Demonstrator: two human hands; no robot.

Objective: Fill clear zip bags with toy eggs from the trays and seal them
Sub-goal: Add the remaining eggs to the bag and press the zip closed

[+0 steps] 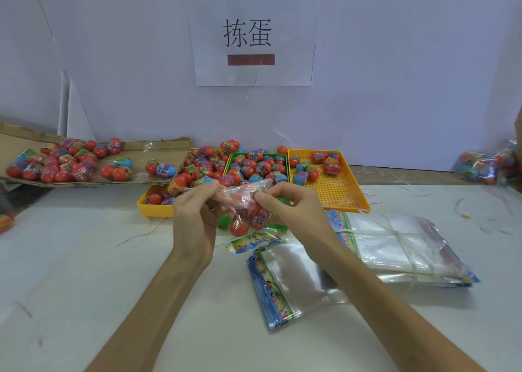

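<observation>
Pinching bag (241,193) top with left grip (195,213) and right grip (291,205), eggs (239,227) inside. Could spill onto table (84,258) if zip left partly unsealed.

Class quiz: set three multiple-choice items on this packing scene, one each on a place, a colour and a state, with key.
1. Where does the large stack of empty bags lie? A on the cardboard; B on the table, right side; C in a tray.
2. The middle tray is: A green; B yellow; C blue.
3. The held bag is: A empty; B holding eggs; C lying flat.
Key: 1 B, it rests on the white tabletop; 2 A, its walls are green; 3 B, red eggs show through it.
</observation>
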